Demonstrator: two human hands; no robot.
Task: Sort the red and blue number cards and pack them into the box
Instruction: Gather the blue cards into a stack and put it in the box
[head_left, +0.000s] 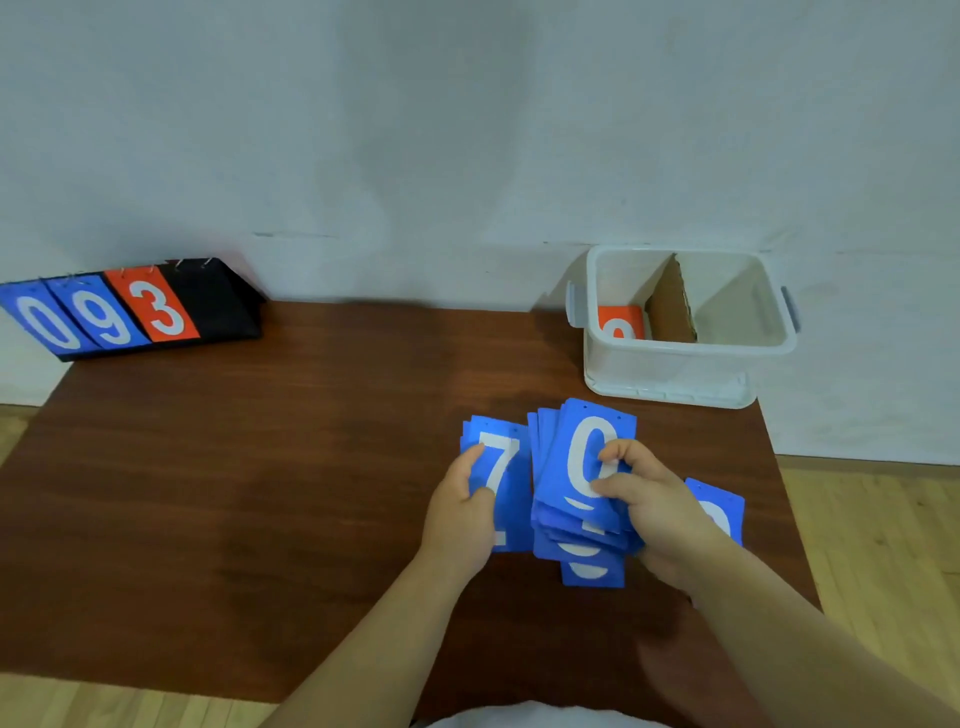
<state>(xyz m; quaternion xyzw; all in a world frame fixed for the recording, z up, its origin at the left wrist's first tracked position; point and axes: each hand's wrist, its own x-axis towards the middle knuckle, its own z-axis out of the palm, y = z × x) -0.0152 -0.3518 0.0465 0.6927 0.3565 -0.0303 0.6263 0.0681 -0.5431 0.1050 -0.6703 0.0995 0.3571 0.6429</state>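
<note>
A fanned stack of blue number cards lies on the brown table's right half, a 0 on top. My right hand grips that stack from its right side, thumb and fingers over the 0. My left hand lies on a smaller pile of blue cards with a 7 on top, just left of the stack. One more blue card pokes out behind my right wrist. The white plastic box stands at the back right, split by a cardboard divider; red cards lie in its left compartment.
A black flip scoreboard stands at the table's back left corner, showing blue 0, blue 9 and red 3. The table meets a pale wall at the back. Wooden floor shows past both side edges.
</note>
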